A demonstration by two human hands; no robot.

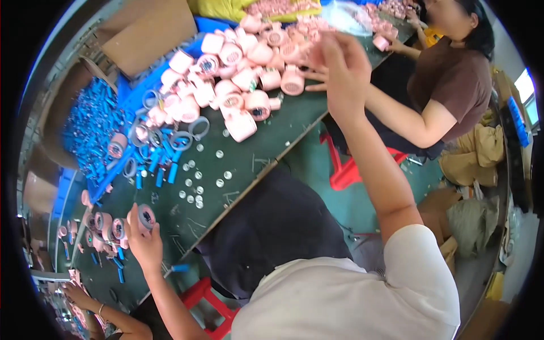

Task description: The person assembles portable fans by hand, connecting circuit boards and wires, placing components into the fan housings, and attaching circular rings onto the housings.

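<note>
At the left part of the green table, my left hand has its fingers closed round a pink round housing with a grey ring and a dark centre. Several similar pink housings and blue cylinders lie just left of it. My right hand is raised at the near right end of a large heap of pink housings. Its fingers are bent together; whether anything is between them is hidden. Another person's fingers show just left of it, over the table edge.
Small clear discs are scattered on the green table. A blue tray and a bin of blue cylinders stand at the left. A person in a brown top sits at the right, another person's arms reach in lower left. Red stools stand below.
</note>
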